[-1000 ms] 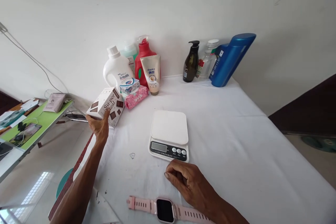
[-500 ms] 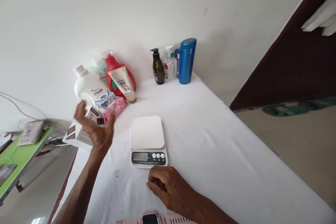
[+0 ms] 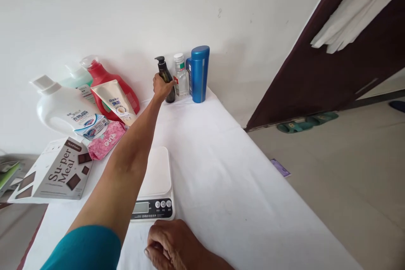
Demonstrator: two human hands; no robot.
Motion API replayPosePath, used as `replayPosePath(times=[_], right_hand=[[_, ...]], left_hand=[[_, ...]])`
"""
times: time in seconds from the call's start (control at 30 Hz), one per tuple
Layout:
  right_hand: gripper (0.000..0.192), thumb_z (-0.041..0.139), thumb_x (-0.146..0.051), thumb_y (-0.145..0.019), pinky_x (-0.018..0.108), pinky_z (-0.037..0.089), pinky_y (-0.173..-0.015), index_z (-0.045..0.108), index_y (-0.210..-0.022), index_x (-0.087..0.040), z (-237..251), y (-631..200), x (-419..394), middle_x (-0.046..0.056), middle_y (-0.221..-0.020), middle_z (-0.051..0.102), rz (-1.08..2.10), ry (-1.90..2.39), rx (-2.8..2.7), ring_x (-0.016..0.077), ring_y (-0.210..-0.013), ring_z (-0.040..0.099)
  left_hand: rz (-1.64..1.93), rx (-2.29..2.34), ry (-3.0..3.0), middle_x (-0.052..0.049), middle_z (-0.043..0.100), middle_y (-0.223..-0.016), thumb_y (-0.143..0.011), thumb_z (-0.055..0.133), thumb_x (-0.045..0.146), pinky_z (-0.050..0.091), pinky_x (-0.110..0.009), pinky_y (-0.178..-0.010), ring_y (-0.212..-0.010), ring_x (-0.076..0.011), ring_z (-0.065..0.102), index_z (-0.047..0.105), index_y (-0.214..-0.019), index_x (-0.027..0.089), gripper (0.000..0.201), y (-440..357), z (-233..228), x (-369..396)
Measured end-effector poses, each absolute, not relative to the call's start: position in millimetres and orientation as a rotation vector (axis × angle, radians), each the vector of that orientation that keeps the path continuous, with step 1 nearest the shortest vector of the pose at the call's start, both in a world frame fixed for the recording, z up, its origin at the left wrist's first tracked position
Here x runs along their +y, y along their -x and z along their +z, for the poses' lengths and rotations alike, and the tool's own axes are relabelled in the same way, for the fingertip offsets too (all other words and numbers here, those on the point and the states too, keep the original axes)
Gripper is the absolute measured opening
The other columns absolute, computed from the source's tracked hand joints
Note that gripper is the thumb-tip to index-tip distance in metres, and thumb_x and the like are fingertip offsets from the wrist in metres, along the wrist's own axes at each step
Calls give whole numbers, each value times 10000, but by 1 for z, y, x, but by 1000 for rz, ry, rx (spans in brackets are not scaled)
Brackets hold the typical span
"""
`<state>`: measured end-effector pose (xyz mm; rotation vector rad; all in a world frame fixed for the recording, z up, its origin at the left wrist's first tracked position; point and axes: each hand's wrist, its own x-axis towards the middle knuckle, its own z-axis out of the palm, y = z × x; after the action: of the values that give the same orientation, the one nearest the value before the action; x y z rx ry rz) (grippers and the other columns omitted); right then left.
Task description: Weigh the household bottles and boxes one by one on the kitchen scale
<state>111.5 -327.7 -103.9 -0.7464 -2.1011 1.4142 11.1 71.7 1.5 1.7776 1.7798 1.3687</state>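
My left hand [image 3: 162, 87] is stretched out to the back of the table, its fingers wrapped round a dark pump bottle [image 3: 165, 74] with a black pump head. The bottle stands upright, its lower part partly covered by the hand. A white kitchen scale [image 3: 160, 173] with a dark display panel lies below my left forearm, which hides its left side. Just in front of the scale rests my right hand [image 3: 174, 242], loosely curled on the cloth with nothing visible in it.
Beside the pump bottle are a clear bottle [image 3: 181, 80] and a blue bottle [image 3: 199, 76]. To the left stand a white jug [image 3: 60, 101], a red bottle [image 3: 126, 93], a cream tube [image 3: 115, 99], a soap box [image 3: 95, 126], a pink packet [image 3: 107, 140] and a Su-per Meal box [image 3: 63, 173].
My left hand, open in the air before, has reached forward and right and taken hold of the pump bottle. My right hand stays curled by the scale. The view has turned right.
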Motion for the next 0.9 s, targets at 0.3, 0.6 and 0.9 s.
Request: replayPosePath(times=[0.3,0.6,0.9], right_hand=[[181,603,-236,-897,201,375,-578,534,-733,-207,-93,-116,-327,-21,-758,634,1421,761,-2095,97,-626,536],[214,610,-144,-830,194,352,-558,468,-679,-197,-86,-117,-325,-35,-659,549,1371,628,-1967,87,-574,491],[173,618,-148,-867,224,392,-574,567,-704,-179,-83,-116,-325,-13,-672,608,1394,651,-1980,112,-588,542]], left_hand=[[1302,1885,-1750,-187,551,-1294,-760,811,232,455,-500,-1055,-1231,-343,567,506,-1118,159,476,-6,9,45],[1357,1790,-1894,-57,676,-923,-695,857,435,544,-419,-846,-899,-256,652,613,-945,179,433,51,41,-87],[1096,1615,-1986,-80,755,-999,-744,855,467,588,-375,-741,-896,-248,704,689,-997,182,417,78,88,-226]])
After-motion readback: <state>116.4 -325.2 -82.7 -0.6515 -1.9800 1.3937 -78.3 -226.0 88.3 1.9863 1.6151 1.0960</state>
